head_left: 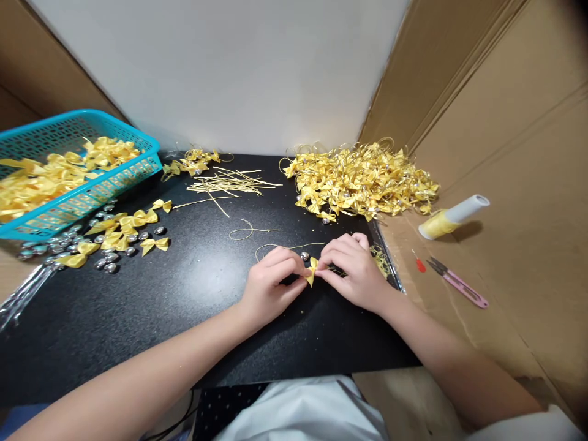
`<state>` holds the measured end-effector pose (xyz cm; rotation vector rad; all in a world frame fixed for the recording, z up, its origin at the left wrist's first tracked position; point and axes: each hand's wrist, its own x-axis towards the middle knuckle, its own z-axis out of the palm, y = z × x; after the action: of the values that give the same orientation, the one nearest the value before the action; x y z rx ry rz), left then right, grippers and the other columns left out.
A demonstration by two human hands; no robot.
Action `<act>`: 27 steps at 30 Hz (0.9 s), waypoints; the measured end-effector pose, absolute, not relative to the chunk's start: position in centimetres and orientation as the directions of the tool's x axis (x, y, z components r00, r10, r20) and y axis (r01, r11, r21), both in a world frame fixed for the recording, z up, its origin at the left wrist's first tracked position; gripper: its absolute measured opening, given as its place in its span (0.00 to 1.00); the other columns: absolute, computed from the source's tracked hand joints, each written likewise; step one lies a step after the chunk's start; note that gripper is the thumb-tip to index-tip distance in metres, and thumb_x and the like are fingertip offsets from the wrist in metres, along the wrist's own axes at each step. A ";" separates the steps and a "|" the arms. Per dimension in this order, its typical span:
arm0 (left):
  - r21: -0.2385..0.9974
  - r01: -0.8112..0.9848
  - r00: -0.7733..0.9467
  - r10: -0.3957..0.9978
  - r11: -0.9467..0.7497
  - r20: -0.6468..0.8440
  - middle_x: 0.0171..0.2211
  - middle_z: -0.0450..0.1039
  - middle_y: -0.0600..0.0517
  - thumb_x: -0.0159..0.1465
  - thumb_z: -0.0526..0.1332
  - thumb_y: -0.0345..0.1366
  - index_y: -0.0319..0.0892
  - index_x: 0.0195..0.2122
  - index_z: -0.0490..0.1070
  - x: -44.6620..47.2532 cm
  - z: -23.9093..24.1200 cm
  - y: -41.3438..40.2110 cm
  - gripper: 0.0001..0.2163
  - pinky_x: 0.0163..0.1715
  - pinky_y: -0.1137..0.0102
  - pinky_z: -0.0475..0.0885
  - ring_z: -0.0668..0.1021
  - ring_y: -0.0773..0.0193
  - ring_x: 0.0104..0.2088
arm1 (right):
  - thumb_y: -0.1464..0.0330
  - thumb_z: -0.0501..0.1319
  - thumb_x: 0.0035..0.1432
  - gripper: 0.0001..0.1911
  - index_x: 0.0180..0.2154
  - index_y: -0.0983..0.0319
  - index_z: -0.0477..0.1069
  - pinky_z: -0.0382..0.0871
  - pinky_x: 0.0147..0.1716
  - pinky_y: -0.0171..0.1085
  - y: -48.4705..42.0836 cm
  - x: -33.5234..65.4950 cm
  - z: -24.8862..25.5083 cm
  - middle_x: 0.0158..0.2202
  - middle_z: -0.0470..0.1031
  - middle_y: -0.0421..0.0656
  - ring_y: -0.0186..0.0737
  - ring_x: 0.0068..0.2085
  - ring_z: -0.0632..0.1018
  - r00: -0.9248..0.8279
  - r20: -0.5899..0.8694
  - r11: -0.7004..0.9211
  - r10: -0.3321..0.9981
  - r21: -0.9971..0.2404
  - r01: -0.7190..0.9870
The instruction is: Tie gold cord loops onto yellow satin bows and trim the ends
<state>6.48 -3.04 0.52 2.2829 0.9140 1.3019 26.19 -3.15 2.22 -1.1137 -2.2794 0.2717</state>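
Observation:
Between my two hands, just above the black table, is a small yellow ribbon bow (312, 270). My left hand (278, 278) pinches it from the left with thumb and fingertips. From the right, my right hand (351, 269) pinches at the bow's other side, fingers curled. A silver jingle bell (304, 256) shows right behind the bow; whether it is joined to it I cannot tell. Thin gold cord (289, 247) arcs out behind my left fingers, and another curled gold cord (250, 230) lies farther back on the table.
A blue basket (154, 150) of yellow bows stands back left, with loose bows and silver bells (111, 257) before it. Gold cord lengths (234, 182) lie mid-back. Finished-looking bows (362, 180) are heaped back right. Pink thread snips (459, 283), a red needle threader (419, 264) and a white tube (452, 217) sit right.

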 end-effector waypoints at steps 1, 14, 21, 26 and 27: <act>0.591 0.360 0.371 0.692 -0.722 0.619 0.28 0.76 0.52 0.59 0.63 0.27 0.41 0.29 0.73 6.5 0.5 -3.0 0.04 0.34 0.71 0.73 0.78 0.66 0.31 | 0.67 0.61 0.62 0.08 0.29 0.60 0.69 0.51 0.42 0.42 -3.1 26.2 2.2 0.32 0.76 0.38 0.37 0.37 0.72 -0.484 0.399 0.624 0.779 -0.422 0.657; 0.993 -0.015 0.286 0.952 0.117 -0.108 0.22 0.75 0.53 0.53 0.69 0.35 0.39 0.23 0.68 6.7 0.6 -2.2 0.10 0.26 0.74 0.68 0.74 0.70 0.23 | 0.66 0.61 0.62 0.10 0.28 0.60 0.69 0.54 0.41 0.42 -3.0 26.6 2.3 0.30 0.75 0.38 0.36 0.34 0.72 -0.490 0.486 0.688 0.724 -0.462 0.560; 0.971 -0.142 0.319 0.938 0.191 -0.137 0.23 0.70 0.58 0.52 0.69 0.35 0.40 0.32 0.73 6.9 0.8 -2.1 0.09 0.24 0.76 0.64 0.70 0.73 0.23 | 0.69 0.64 0.58 0.05 0.29 0.58 0.70 0.62 0.37 0.42 -3.2 26.8 2.7 0.29 0.73 0.41 0.40 0.33 0.73 -0.160 0.704 0.655 0.692 -0.520 0.549; 0.963 -0.149 0.349 0.923 0.226 -0.163 0.24 0.72 0.56 0.51 0.71 0.37 0.40 0.29 0.71 7.2 0.7 -2.5 0.11 0.25 0.75 0.66 0.71 0.71 0.24 | 0.67 0.64 0.57 0.06 0.28 0.58 0.72 0.59 0.38 0.43 -3.6 26.0 2.5 0.29 0.76 0.40 0.39 0.33 0.73 -0.329 0.628 0.666 0.706 -0.429 0.611; 0.959 -0.155 0.351 0.921 0.236 -0.170 0.24 0.72 0.56 0.50 0.72 0.37 0.40 0.28 0.70 7.2 0.6 -2.6 0.11 0.25 0.75 0.66 0.72 0.71 0.24 | 0.67 0.64 0.58 0.06 0.28 0.58 0.72 0.58 0.39 0.43 -3.6 25.9 2.3 0.29 0.76 0.39 0.39 0.33 0.73 -0.350 0.606 0.661 0.714 -0.419 0.623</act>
<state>7.17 -2.58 0.65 1.0612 0.9135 0.8991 25.92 -3.58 2.34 -1.0322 -2.0746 0.1453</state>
